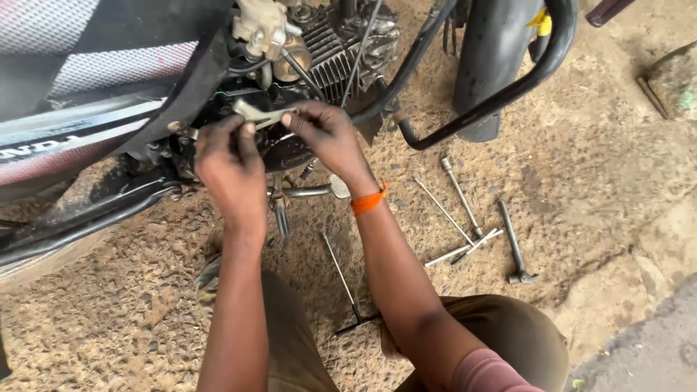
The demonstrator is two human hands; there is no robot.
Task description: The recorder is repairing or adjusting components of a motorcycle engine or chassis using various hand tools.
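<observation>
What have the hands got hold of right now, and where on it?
Both grip a small flat metal part at the engine: left hand on its left end, right hand on its right end.

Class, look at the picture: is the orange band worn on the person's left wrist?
No, the orange band sits on the wrist of the right hand, not the left hand.

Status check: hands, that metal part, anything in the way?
Left hand and right hand both pinch the flat metal bracket at the engine. T-handle wrenches lie clear on the ground.
</observation>
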